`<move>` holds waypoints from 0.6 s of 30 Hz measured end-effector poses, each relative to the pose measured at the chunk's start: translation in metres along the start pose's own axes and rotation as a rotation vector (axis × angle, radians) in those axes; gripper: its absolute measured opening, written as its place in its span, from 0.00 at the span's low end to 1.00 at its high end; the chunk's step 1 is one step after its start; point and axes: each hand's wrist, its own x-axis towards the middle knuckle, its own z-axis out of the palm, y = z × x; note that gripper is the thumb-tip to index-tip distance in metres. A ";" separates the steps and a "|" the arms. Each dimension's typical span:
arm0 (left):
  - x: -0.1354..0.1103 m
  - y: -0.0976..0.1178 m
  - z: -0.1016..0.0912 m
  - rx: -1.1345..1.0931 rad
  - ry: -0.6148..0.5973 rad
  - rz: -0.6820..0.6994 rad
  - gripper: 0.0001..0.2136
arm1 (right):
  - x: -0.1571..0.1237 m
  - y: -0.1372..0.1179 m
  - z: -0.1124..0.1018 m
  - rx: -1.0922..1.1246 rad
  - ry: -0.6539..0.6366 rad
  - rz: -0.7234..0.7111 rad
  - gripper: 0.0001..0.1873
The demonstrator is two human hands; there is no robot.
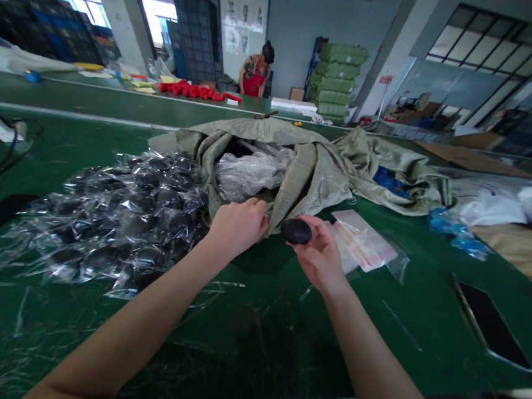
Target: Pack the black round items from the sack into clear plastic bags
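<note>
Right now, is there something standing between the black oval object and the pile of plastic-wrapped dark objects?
Yes: the left hand, by the front of the open sack, stands between the black oval object in the right hand and the wrapped pile.

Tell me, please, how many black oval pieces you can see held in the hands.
1: the black oval piece is in the right hand. The left hand, by the mouth of the sack, shows none, though one could be hidden.
</note>
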 end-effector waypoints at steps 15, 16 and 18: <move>-0.001 0.003 0.003 -0.013 0.002 0.009 0.13 | 0.006 0.014 0.016 0.168 0.123 0.208 0.29; -0.001 0.003 0.003 -0.018 -0.001 0.010 0.13 | 0.008 0.014 0.018 0.116 0.118 0.172 0.29; -0.001 0.003 0.003 -0.026 -0.008 0.014 0.13 | 0.012 0.015 0.020 0.018 0.116 0.122 0.28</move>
